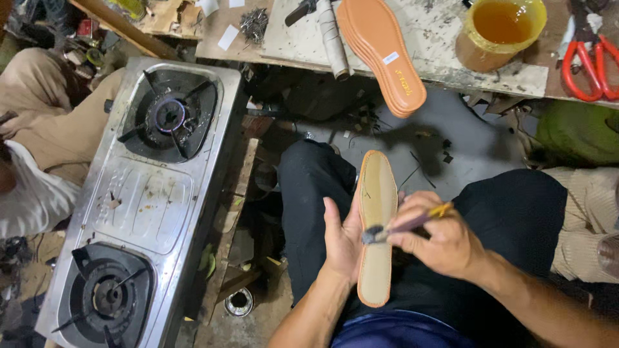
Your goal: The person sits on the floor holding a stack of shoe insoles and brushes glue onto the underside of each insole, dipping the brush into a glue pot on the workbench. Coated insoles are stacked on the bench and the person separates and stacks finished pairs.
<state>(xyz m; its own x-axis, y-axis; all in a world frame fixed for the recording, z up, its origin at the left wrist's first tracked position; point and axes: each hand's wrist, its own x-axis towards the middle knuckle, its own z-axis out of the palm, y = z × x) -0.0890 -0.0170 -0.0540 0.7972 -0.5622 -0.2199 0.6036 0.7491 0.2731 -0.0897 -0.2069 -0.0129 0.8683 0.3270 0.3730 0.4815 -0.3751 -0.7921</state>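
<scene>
While the left hand (343, 241) cups one insole (377, 225) from its left edge, long axis running away from the body over the lap, the right hand (438, 241) pinches one brush (403, 227), bristles on the insole's middle, handle pointing right; insole sits just left of the right hand; one insole stack (382, 51), one glue pot (500, 29), one pair of scissors (588, 67) on the surface ahead
</scene>
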